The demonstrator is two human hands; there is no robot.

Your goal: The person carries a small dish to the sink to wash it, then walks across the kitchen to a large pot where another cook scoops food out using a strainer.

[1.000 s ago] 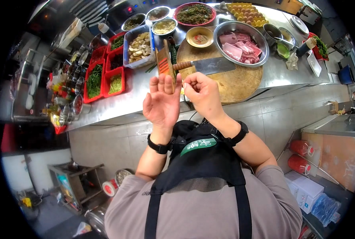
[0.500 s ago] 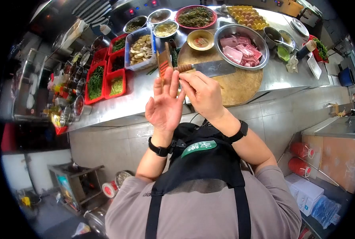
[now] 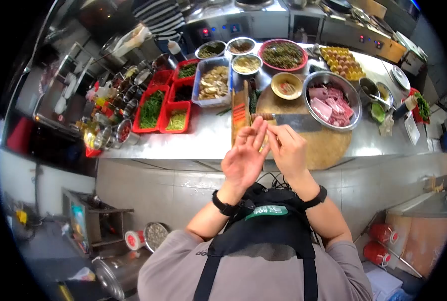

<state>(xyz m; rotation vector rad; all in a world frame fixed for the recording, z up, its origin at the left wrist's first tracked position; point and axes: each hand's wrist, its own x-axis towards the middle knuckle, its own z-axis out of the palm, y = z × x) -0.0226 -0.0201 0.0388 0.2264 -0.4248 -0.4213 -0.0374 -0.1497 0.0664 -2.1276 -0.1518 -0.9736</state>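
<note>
My left hand is raised palm up in front of the counter edge, its fingers stretched out. Close against its fingertips is my right hand, thumb and forefinger pinched together; whatever they hold, if anything, is too small to make out. Beyond the hands a cleaver with a wooden handle lies across the round wooden chopping board. Left of the board stands a wooden tool with orange stripes, partly hidden by my fingers. A yellowish bowl rests at the board's back edge.
A steel bowl of raw meat sits at the board's right. Leftward are a clear tub of pale sliced food and red containers of greens. Behind stand a red basin and egg trays. A person in stripes is beyond.
The view has shifted, so the counter and hands appear lower and farther right. My hands keep nearly the same pose, the right one still pinching at the left fingertips.
</note>
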